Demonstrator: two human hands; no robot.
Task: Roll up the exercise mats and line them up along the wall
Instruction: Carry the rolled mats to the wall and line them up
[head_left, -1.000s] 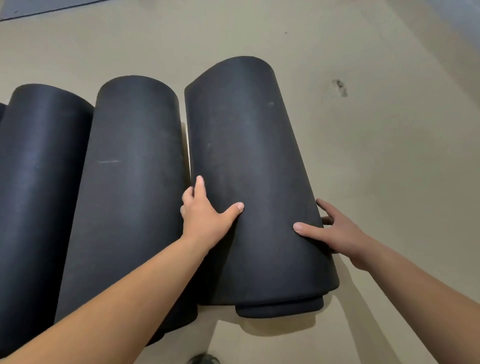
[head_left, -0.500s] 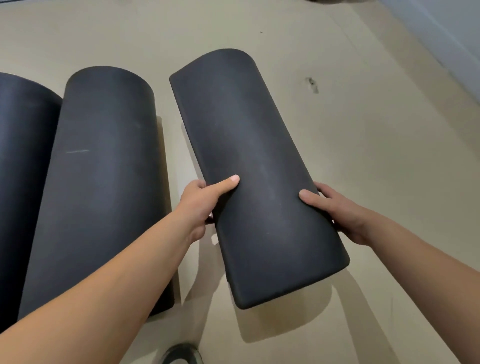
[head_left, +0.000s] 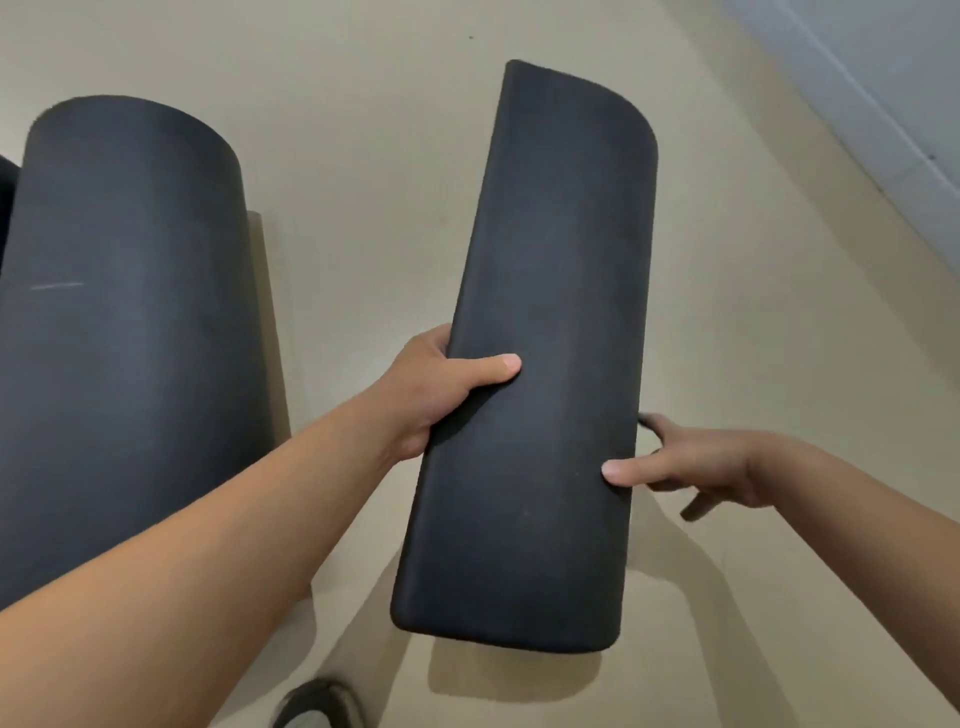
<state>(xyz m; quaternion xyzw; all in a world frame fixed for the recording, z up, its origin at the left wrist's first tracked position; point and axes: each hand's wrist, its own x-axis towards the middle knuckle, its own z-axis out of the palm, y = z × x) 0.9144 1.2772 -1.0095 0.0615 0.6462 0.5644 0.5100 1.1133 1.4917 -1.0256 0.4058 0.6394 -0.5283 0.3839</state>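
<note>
A rolled black exercise mat (head_left: 550, 322) is lifted off the beige floor, its far end pointing away from me. My left hand (head_left: 441, 387) grips its left edge, thumb on top and fingers hidden underneath. My right hand (head_left: 696, 467) holds the right edge lower down, thumb pressed on top, fingers curled under the roll. A second rolled black mat (head_left: 124, 322) lies on the floor to the left, apart from the held one. A sliver of a third roll (head_left: 6, 187) shows at the left frame edge.
Beige floor (head_left: 363, 156) stretches ahead and to the right. A pale grey wall (head_left: 883, 93) with a skirting strip runs along the upper right. A dark shoe tip (head_left: 317, 704) shows at the bottom edge.
The mat has come off the floor and swung to the right, away from the neighbouring roll. Both hands went from resting on it to gripping its edges, and the view turned toward the wall.
</note>
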